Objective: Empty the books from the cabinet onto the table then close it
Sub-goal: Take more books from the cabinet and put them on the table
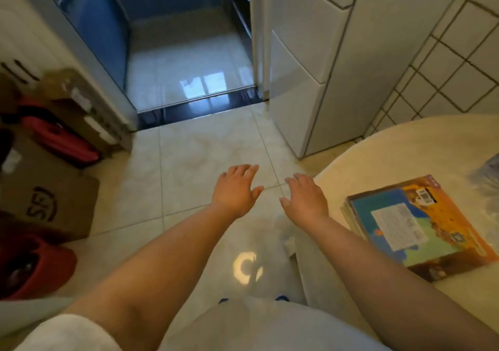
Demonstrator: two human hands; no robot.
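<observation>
A stack of colourful books [421, 226] lies on the cream round table [383, 159] at the right, the top one orange and blue with a white label. My left hand [236, 188] and my right hand [306, 198] are stretched out side by side over the tiled floor, both empty with fingers spread. The right hand hovers just left of the table edge, a short way from the books. No cabinet holding books shows in this view.
A white drawer unit [302, 75] stands against the tiled wall at right. An open doorway [189, 61] with a dark sill lies ahead. Cardboard boxes [51, 202], a red case [62, 140] and a red basin [32, 267] crowd the left. Crumpled plastic [488, 172] lies on the table.
</observation>
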